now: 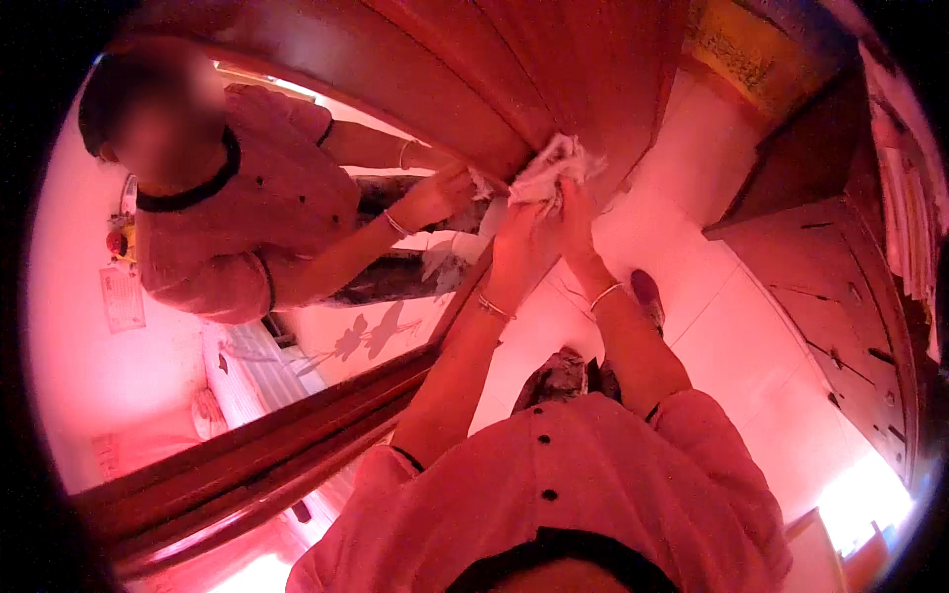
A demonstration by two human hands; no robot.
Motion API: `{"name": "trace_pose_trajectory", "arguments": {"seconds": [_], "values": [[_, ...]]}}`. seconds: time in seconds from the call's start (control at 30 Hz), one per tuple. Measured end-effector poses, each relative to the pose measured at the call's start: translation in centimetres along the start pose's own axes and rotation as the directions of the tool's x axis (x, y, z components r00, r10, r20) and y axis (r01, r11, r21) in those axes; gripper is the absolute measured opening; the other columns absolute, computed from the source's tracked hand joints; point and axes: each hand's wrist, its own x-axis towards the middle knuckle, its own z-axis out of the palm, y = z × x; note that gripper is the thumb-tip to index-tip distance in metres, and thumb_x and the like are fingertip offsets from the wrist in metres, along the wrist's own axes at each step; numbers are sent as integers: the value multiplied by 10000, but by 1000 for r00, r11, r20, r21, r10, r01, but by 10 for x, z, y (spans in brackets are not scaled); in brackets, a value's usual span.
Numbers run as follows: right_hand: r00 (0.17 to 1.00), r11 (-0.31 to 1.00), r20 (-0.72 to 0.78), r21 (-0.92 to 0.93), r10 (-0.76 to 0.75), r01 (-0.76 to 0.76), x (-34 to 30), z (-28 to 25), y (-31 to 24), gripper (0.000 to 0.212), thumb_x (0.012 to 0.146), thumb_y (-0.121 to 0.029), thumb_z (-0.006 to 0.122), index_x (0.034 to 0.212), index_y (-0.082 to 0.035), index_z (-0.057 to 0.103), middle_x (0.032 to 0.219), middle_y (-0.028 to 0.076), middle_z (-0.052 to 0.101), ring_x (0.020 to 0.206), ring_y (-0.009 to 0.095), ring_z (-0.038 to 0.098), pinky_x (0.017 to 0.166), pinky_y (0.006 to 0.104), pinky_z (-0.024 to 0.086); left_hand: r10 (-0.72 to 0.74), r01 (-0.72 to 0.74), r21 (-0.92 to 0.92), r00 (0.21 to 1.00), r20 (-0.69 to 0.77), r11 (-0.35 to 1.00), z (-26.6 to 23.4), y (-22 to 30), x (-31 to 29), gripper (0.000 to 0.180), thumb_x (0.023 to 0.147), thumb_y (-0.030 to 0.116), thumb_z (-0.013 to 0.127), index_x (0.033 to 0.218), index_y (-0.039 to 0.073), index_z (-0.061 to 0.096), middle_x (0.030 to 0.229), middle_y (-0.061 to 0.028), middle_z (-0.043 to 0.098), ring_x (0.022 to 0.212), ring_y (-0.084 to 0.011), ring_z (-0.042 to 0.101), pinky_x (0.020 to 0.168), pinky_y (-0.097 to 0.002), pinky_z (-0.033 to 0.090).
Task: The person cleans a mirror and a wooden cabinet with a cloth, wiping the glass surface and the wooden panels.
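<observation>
A crumpled pale cloth (556, 166) is bunched between my two hands, close to the lower part of a reddish-brown wooden cabinet panel (593, 69). My left hand (524, 235) has its fingers closed on the cloth's near side. Beside it, my right hand (575, 212) pinches the cloth from the right. Both forearms reach forward, with thin bangles at the wrists. Just left of my hands stands a mirror (395, 321) in a wooden frame, and my arms and the cloth show in its reflection. Whether the cloth touches the wood cannot be told.
The mirror's dark wooden frame (267, 460) runs along the lower left. At the right stands a brown wooden cabinet (830, 287) with folded or hanging cloth (905, 188) by it. Pale floor tiles (712, 296) lie between. A yellow patterned item (746, 54) is at the far right.
</observation>
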Motion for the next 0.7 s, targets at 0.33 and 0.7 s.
{"name": "trace_pose_trajectory", "arguments": {"seconds": [0.33, 0.7], "values": [[986, 891, 5, -429, 166, -148, -98, 35, 75, 417, 739, -138, 655, 1091, 1, 481, 1037, 222, 546, 992, 414, 503, 862, 447, 424, -242, 216, 141, 946, 215, 966, 22, -116, -106, 274, 806, 74, 597, 1068, 32, 527, 1030, -224, 577, 991, -406, 567, 777, -473, 512], [737, 668, 309, 311, 601, -676, -339, 124, 136, 329, 872, -276, 530, 1091, -33, 490, 1000, 231, 582, 860, 440, 564, 755, 517, 465, -445, 435, 104, 838, 315, 894, -89, -118, -280, 217, 826, -7, 520, 1041, -4, 497, 1066, -231, 533, 1008, -425, 511, 838, -461, 433]]}}
